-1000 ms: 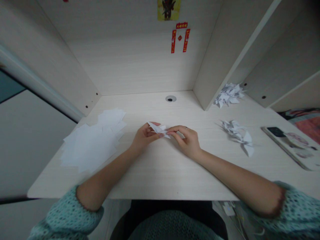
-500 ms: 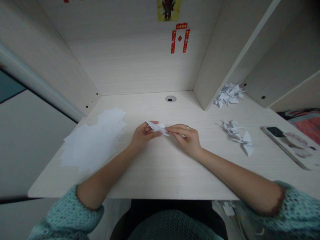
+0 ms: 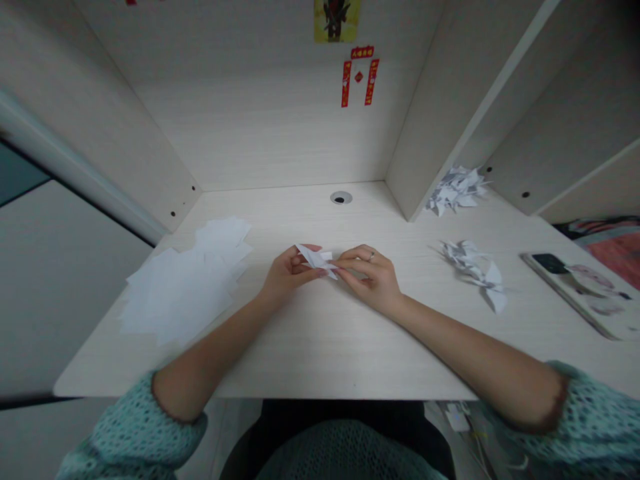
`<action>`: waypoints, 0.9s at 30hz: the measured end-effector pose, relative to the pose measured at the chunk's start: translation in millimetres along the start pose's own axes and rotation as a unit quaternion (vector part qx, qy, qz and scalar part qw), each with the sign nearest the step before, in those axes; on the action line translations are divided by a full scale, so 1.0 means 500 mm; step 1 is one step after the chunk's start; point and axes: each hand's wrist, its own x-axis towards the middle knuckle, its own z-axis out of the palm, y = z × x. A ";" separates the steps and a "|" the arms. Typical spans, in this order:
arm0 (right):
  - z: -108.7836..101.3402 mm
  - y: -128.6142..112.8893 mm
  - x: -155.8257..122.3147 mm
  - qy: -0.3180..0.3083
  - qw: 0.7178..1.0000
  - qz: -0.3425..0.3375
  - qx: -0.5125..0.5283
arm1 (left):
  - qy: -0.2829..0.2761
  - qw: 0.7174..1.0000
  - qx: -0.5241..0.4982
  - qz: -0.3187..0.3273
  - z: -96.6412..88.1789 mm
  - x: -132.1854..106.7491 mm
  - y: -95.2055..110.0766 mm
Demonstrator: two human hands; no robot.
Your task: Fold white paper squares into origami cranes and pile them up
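Grip: left hand (image 3: pixel 286 273) and right hand (image 3: pixel 373 277) both pinch the small folded white paper piece (image 3: pixel 316 258) between fingertips, just above the pale wooden desk (image 3: pixel 320 347).
Left side: loose stack of white paper sheets (image 3: pixel 180 287) — flat on the desk.
Right side: cluster of folded white paper figures (image 3: pixel 473 270); another heap (image 3: pixel 457 189) behind — near a dark smartphone (image 3: pixel 575 287).
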 end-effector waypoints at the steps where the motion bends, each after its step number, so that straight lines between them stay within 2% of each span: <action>1: -0.001 0.001 0.001 -0.002 1.000 -0.005 -0.001 | 0.001 1.000 -0.001 -0.002 0.000 0.000 0.000; 12: -0.009 -0.007 -0.001 0.005 0.999 -0.010 -0.049 | -0.010 0.999 -0.039 -0.016 0.006 0.002 0.005; 18: -0.007 -0.003 -0.002 0.010 1.000 0.008 -0.028 | -0.012 0.999 -0.028 -0.018 0.006 -0.001 0.006; 22: -0.004 0.001 -0.003 -0.009 1.000 0.011 -0.008 | -0.011 1.000 -0.013 -0.014 0.007 -0.004 0.003; 27: -0.002 -0.001 0.000 -0.041 0.999 0.011 -0.034 | -0.036 0.999 0.010 -0.019 0.020 -0.015 0.003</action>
